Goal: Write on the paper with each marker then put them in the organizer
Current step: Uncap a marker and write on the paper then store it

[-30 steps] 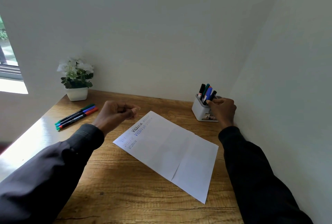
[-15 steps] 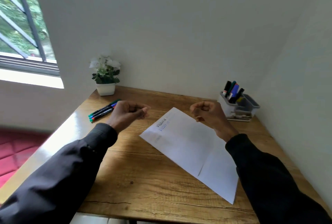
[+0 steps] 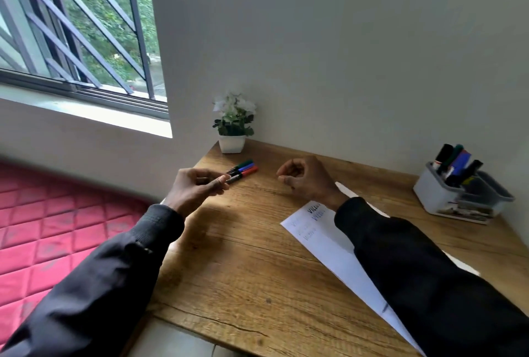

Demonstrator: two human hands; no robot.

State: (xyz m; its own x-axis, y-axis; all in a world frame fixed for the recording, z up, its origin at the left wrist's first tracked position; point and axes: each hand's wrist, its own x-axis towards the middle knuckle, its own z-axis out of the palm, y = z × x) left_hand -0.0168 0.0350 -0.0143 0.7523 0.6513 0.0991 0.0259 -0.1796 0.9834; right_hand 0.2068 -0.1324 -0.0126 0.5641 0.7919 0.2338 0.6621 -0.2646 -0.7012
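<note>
- On desk [image 3: 234,265] at 11 o'clock: three markers [image 3: 242,170], left hand [image 3: 197,189] fingertips pinched just beside them, grip unclear.
- Right hand [image 3: 307,180] loosely curled, empty, above paper [image 3: 320,239].
- Organizer [image 3: 438,199] at 2 o'clock holds more markers.

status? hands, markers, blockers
Left hand and right hand loosely curled, both empty. Three markers left on desk, rest in organizer. Nothing blocking.

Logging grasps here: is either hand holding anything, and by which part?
Nothing. Left hand and right hand are curled, empty; the three markers lie on the table.
</note>
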